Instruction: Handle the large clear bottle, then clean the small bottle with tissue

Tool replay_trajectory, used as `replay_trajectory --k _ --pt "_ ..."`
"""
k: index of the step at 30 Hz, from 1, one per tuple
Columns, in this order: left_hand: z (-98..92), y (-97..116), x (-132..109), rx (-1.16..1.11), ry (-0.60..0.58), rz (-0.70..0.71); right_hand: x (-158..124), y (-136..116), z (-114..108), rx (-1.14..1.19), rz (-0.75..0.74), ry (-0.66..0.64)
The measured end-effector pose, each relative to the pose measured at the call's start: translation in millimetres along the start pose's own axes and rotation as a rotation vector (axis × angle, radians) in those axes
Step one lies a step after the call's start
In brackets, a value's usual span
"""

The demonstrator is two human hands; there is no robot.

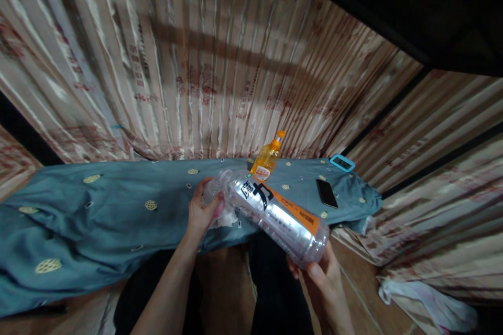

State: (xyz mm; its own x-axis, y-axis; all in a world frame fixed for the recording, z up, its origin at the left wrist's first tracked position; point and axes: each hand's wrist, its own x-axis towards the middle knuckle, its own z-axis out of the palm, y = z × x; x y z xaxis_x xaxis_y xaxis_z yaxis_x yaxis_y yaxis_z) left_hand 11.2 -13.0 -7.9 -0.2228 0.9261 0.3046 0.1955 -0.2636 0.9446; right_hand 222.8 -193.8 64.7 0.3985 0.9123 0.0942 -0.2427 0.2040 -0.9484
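Observation:
A large clear plastic bottle [271, 214] with a silver and orange label lies tilted across my view, its neck up to the left and its base down to the right. My right hand [320, 277] grips it by the base. Close to the bottle's neck, my left hand [202, 209] is closed around a clear plastic container [210, 191], whose exact kind is hard to make out. Something pink [219, 208] shows by the left thumb. Below that hand, a crumpled white tissue [226, 219] lies on the cloth.
A pump bottle [267, 159] of yellow liquid stands behind the large bottle on the blue-green patterned cloth [118, 214]. A black phone [327, 193] and a blue-framed digital clock [342, 163] lie at the right. Pleated curtains [220, 63] hang behind and at the right side.

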Motion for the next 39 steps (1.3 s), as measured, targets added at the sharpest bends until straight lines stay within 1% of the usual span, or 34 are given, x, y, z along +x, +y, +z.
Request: replay_trajectory --k 6,14,22,33,39 --pt "1.3 -1.1 0.6 -0.016 0.003 0.003 -1.1 0.0 0.6 0.021 0.001 0.011" --pt "2.4 0.1 1.1 0.004 -0.003 0.009 1.2 6.1 -7.2 -0.018 -0.032 -0.036" --pt "1.4 -4.5 1.8 -0.009 -0.020 -0.004 -3.0 -6.1 4.6 0.013 0.001 0.007" --pt "1.6 -5.4 0.8 -0.006 -0.026 -0.022 -0.3 -9.7 8.9 0.043 0.011 0.009" --pt "3.0 -2.7 1.7 -0.012 -0.008 -0.028 0.2 -3.4 0.8 0.031 0.007 0.015"
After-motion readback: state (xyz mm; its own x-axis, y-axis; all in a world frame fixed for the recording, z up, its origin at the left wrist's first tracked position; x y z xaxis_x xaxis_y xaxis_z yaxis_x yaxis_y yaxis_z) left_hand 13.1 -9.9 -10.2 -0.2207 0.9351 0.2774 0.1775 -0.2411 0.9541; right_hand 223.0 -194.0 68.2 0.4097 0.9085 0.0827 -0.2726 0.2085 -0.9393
